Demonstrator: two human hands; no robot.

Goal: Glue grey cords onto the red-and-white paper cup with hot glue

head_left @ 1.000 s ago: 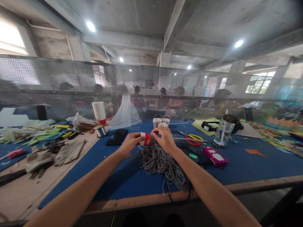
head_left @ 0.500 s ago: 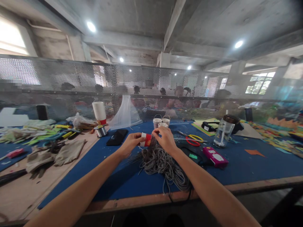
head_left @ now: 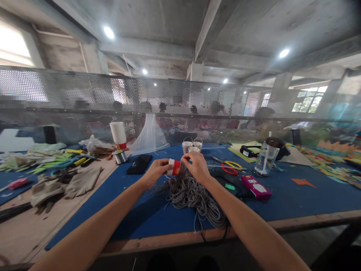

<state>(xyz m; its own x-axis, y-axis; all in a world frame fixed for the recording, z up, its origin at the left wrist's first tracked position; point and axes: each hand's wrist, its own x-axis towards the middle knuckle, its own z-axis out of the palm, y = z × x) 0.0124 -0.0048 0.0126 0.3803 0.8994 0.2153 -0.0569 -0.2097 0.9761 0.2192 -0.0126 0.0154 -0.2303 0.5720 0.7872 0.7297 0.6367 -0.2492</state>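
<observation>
My left hand (head_left: 156, 172) is closed on a red and white paper cup (head_left: 175, 168), which lies tipped on its side in the air with its white end toward the left. Against the cup's right end, my right hand (head_left: 196, 165) pinches dark grey strands (head_left: 182, 174) between thumb and fingers. Under both hands, a tangled heap of grey cord (head_left: 194, 195) lies on the blue table mat (head_left: 141, 222). Just beyond my right hand stand several small white buckets (head_left: 186, 145) with thin loop handles.
A black phone (head_left: 139, 164), a wire spool (head_left: 120, 157) and stacked paper cups (head_left: 117, 132) are on the left, near work gloves (head_left: 83, 183). Rightward lie red and yellow scissors (head_left: 229, 168), a magenta box (head_left: 256, 187) and a glass bottle (head_left: 266, 158). A perforated metal screen (head_left: 169, 94) spans the back.
</observation>
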